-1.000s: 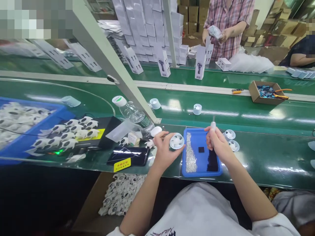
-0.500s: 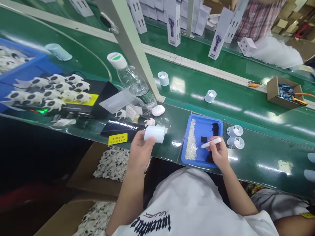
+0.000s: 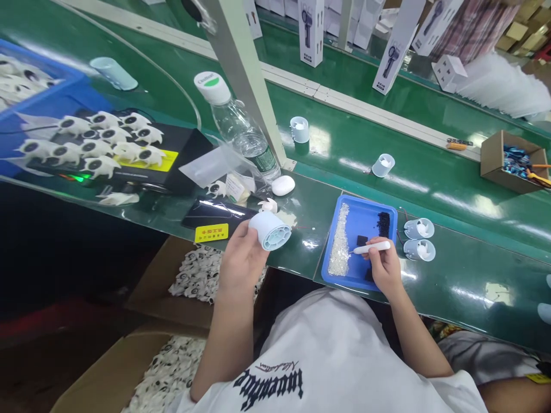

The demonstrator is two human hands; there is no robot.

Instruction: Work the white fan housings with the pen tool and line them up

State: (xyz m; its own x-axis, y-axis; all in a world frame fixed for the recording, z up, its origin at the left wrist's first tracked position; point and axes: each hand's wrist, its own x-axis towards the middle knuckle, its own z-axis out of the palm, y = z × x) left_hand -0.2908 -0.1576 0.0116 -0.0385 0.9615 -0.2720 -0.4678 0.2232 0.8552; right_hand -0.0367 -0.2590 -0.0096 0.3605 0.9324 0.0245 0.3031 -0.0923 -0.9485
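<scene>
My left hand (image 3: 243, 258) is closed round a pale blue plastic fan housing (image 3: 270, 230), a short cylinder whose spoked end is turned to the right. My right hand (image 3: 385, 267) pinches a white pen-like tool (image 3: 372, 247) with a thin tip. That tip points left, at the edge of a heap of small clear pieces (image 3: 340, 244) in a blue tray (image 3: 329, 275). Small black pieces (image 3: 383, 223) and a black block (image 3: 362, 240) lie in the same tray. Just behind the held housing sits a white fan impeller (image 3: 267, 205).
Two blue housings (image 3: 419, 250) with fans inside stand right of the tray. A plastic bottle (image 3: 241, 129) stands by the metal post (image 3: 253, 74). White impellers (image 3: 103, 143) cluster on a black box at left. Cartons of impellers (image 3: 196, 275) sit below the bench edge.
The housing in my left hand has turned, so its spoked end now shows. My right hand stays over the tray with the tool. The whole view has shifted slightly.
</scene>
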